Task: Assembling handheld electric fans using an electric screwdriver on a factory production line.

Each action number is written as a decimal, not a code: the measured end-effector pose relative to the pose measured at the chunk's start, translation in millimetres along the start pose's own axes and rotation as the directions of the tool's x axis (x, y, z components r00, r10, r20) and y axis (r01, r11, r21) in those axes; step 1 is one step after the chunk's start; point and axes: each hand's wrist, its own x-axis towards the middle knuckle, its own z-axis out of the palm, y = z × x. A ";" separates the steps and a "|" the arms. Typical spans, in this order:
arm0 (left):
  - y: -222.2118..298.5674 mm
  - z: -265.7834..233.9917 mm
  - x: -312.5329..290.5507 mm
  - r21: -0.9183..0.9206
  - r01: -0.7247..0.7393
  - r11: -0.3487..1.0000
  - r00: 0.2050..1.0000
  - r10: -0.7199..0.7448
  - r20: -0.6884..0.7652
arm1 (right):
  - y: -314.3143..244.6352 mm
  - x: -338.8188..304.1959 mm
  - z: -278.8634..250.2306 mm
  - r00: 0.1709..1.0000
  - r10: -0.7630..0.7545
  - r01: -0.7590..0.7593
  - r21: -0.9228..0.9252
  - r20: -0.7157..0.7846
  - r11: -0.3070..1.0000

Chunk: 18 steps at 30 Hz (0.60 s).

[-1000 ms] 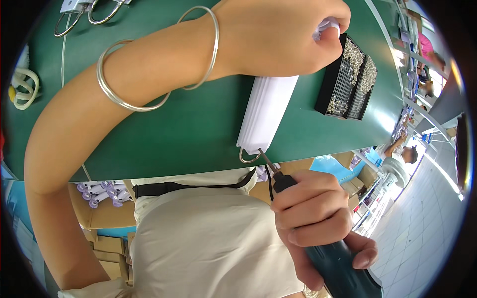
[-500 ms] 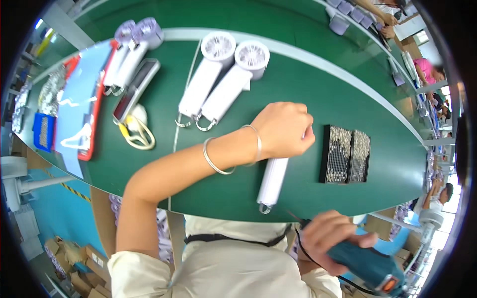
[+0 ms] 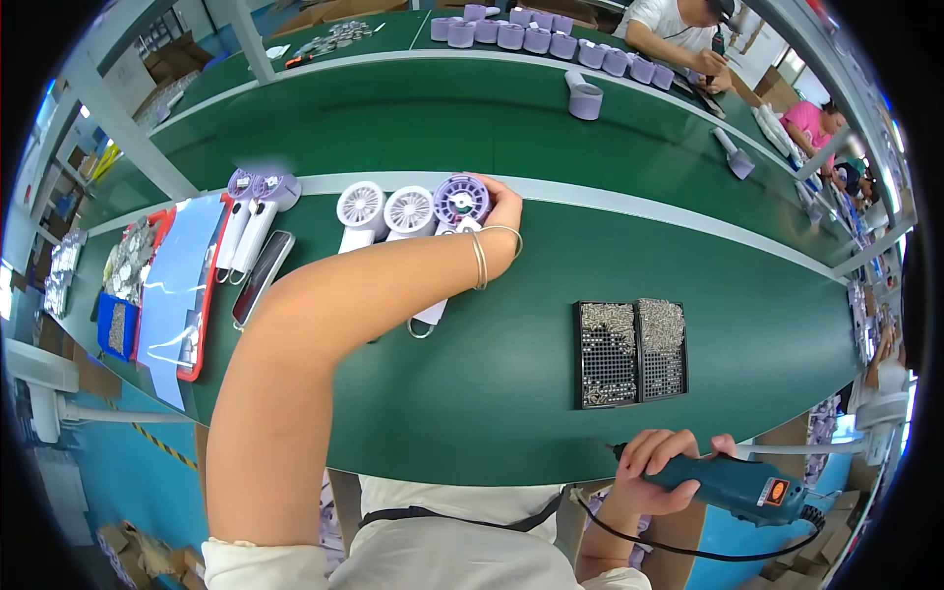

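Note:
My left hand [image 3: 505, 208] reaches to the back of the bench, its fingers curled around the right side of a handheld fan's purple open head [image 3: 460, 201]. My forearm covers part of that fan's white handle. Just left of it lie two fans with white grilles, the nearer one [image 3: 409, 210] beside the outer one [image 3: 361, 206], their handles mostly hidden by my arm. At the front edge, my right hand [image 3: 661, 470] is closed around a teal electric screwdriver [image 3: 739, 489], its tip pointing left.
A black two-part screw tray [image 3: 636, 354] full of small screws sits right of centre. To the left are a red-edged tray with a blue sheet [image 3: 177, 285], a blue box of screws [image 3: 117, 326] and more purple fans [image 3: 264, 187]. Across the bench, a person works near purple parts [image 3: 536, 39].
My left hand has carried a fan from the bench's middle to beside the two white-grilled fans. The view has shifted upward. My right hand still holds the screwdriver.

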 end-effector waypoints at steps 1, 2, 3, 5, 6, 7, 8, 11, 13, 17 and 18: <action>-12.6 -7.5 -9.0 -0.051 -0.033 0.998 0.999 0.034 0.032 | -0.3 3.1 -5.3 1.000 -0.004 0.004 -0.002 -0.014 1.000; -22.8 -14.7 -20.3 -0.172 -0.083 0.982 0.996 0.086 0.012 | -0.5 7.2 -9.0 1.000 0.006 -0.006 0.003 -0.026 1.000; -21.9 -14.8 -19.1 -0.199 -0.068 0.978 0.997 0.059 -0.051 | -0.3 11.0 -12.4 0.999 0.013 -0.013 0.007 -0.038 1.000; -33.7 -19.3 -27.7 -0.389 -0.156 0.908 0.971 0.070 -0.227 | -2.7 18.8 -21.4 0.998 0.013 -0.012 0.005 -0.056 1.000; -30.7 -14.0 -25.8 -0.498 -0.173 0.850 0.966 0.046 -0.256 | -2.3 20.9 -25.2 0.998 0.020 -0.020 0.007 -0.067 1.000; -29.0 -7.3 -24.1 -0.596 -0.193 0.779 0.958 0.018 -0.286 | -1.7 23.6 -28.2 0.997 0.006 -0.005 0.005 -0.080 1.000; -24.6 -0.5 -24.5 -0.627 -0.162 0.762 0.968 0.000 -0.249 | 2.1 27.1 -31.3 0.997 0.001 0.000 0.010 -0.073 1.000; -13.0 29.0 -38.8 -0.615 -0.019 0.788 0.994 -0.053 -0.099 | 12.4 36.0 -40.3 0.998 -0.015 0.017 0.023 -0.065 1.000; -16.4 41.9 -39.4 -0.609 0.007 0.793 0.998 -0.046 -0.049 | 13.8 44.8 -49.7 0.996 -0.038 0.040 0.017 -0.084 0.999; -43.0 43.6 -28.3 -0.771 0.074 0.632 0.996 -0.014 0.085 | 0.2 66.2 -76.1 0.985 -0.141 0.133 -0.079 -0.102 0.988; -57.2 38.5 -24.6 -0.853 0.170 0.494 0.985 -0.056 0.164 | -2.2 69.6 -84.7 0.979 -0.174 0.166 -0.081 -0.108 0.983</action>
